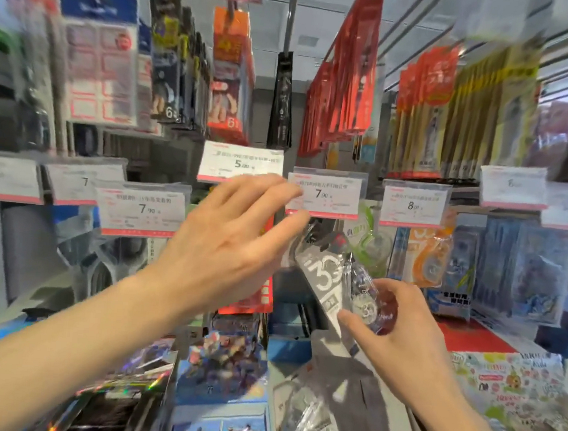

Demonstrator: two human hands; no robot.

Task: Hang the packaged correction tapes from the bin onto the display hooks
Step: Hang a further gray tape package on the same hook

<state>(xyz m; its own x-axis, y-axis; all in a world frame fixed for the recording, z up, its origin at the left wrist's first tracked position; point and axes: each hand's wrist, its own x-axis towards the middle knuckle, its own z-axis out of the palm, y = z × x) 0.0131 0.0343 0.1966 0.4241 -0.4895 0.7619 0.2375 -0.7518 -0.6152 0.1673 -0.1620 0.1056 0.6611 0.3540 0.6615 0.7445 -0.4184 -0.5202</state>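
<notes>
Mid-hang, judging by the pose. Right hand [399, 332], at five o'clock of centre, fingers curled round a packaged correction tape [348, 289], card top tilted toward eleven o'clock. Left hand [228, 245] spread, holding nothing, fingertips [291, 195] at the 7.90 price tag [324, 193]. Next: tag lifted, card hole threaded onto hook. More packs [302, 419] at six o'clock. Crowded stationery pegboard aisle.

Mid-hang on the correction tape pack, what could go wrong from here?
1. The right hand pinches the correction tape pack only at its lower blister end, and the pack is tilted, so its top may miss the hook or twist out of the grip.
2. The left hand reaches open-fingered at the 7.90 price tag; it could knock the tag askew.
3. The hook tip is hidden behind that tag and the frame is blurred, so alignment is partly blind.
</notes>
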